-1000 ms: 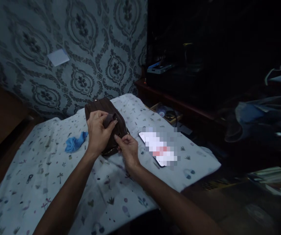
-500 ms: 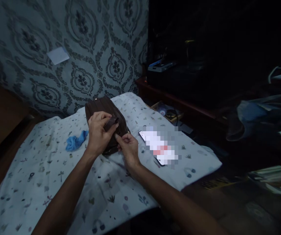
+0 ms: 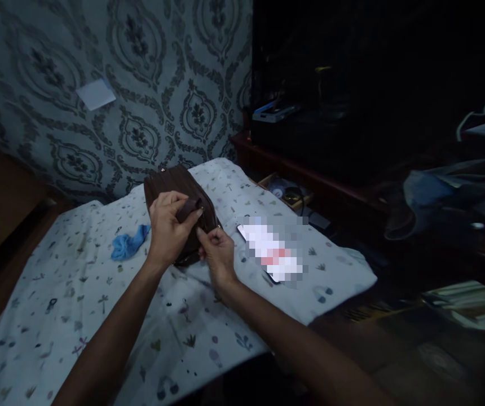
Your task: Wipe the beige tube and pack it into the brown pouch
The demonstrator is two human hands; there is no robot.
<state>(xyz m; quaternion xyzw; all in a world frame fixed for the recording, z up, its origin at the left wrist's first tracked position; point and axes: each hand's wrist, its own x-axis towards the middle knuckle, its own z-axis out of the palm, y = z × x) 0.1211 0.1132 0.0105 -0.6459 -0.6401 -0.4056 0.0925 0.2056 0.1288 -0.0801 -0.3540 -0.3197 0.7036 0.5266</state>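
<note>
A dark brown pouch [image 3: 170, 181] lies on a patterned white cloth [image 3: 98, 299] spread over a low surface. My left hand [image 3: 167, 231] is closed on a flap or strap of the pouch [image 3: 188, 208], lifting it. My right hand [image 3: 216, 254] sits just to its right, fingers pinched at the pouch's near edge; what they pinch is too dark to make out. A phone with a lit screen [image 3: 270, 251] lies on the cloth right of my hands. A crumpled blue rag [image 3: 128, 243] lies to the left of the pouch.
Patterned wallpaper with a white paper square [image 3: 95, 93] stands behind. A dark wooden shelf unit [image 3: 293, 169] with small items is at the right. Stacked books or papers [image 3: 466, 304] lie on the dark floor at far right.
My right hand has edged up closer to the pouch and its fingers have drawn together. My left hand keeps its hold. The view has shifted slightly.
</note>
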